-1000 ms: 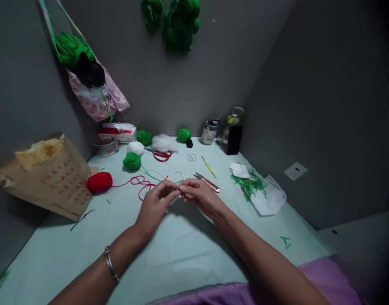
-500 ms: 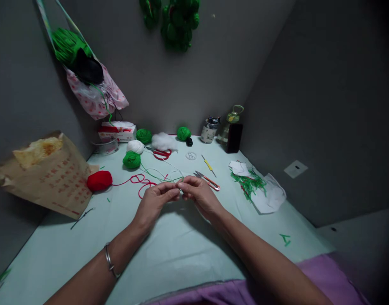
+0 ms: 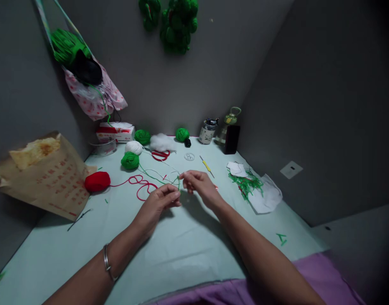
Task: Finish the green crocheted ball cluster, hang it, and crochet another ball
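Note:
Green yarn (image 3: 178,183) runs between my two hands over the pale table cover. My left hand (image 3: 164,198) pinches its lower part between thumb and fingertips. Slightly higher and to the right, my right hand (image 3: 197,183) has its fingertips closed at the upper part of the strand. Thin green and white strands lead back from the hands toward a green yarn ball (image 3: 130,160) and a white yarn ball (image 3: 133,148). Red yarn (image 3: 143,183) lies in loops left of my hands, joined to a red ball (image 3: 97,181). Small scissors are mostly hidden behind my right hand.
Red-handled scissors (image 3: 160,155), white stuffing (image 3: 162,142) and a yellow hook (image 3: 207,164) lie behind my hands. A paper bag (image 3: 61,182) stands left. Green scraps (image 3: 249,185) and white paper (image 3: 267,195) lie right. A dark phone (image 3: 232,140) leans near a bottle.
My hands have moved apart, the right one upward and the left slightly down, with green yarn now showing between them. My right hand now covers more of the small scissors.

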{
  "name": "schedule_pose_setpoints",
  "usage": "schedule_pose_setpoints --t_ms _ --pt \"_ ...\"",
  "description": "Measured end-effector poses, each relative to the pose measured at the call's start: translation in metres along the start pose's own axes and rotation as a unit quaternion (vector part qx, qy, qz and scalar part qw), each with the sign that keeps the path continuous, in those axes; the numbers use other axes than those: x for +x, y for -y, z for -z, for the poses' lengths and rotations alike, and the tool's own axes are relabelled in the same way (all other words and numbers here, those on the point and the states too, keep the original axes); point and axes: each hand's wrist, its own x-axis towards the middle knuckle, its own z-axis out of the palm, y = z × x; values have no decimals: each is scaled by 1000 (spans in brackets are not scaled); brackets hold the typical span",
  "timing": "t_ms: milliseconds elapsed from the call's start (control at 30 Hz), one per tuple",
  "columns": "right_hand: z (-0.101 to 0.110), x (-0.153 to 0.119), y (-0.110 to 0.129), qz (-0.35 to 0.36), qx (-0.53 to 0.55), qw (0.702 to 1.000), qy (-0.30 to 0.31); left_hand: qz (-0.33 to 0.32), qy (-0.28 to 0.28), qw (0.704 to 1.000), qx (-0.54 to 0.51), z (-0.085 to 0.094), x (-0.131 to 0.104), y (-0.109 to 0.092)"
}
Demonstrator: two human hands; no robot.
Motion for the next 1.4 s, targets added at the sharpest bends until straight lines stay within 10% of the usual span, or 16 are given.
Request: schedule_pose_setpoints --t_ms 200,400,667,833,1400 --pt "60 36 -30 -56 -164 972 -157 -4 -9 1000 -11 1 0 -2" --pt "75 45 -40 -107 -135 974 -147 -6 -20 1000 -2 1 -1 -5" --pt "51 -9 7 -36 115 992 -42 -36 -40 998 23 -2 -4 -8" --pt "22 -42 22 8 325 946 -8 -43 -35 998 44 -6 -5 -4" --pt "9 -49 19 92 293 952 -15 -45 -32 997 48 -6 -7 -3"
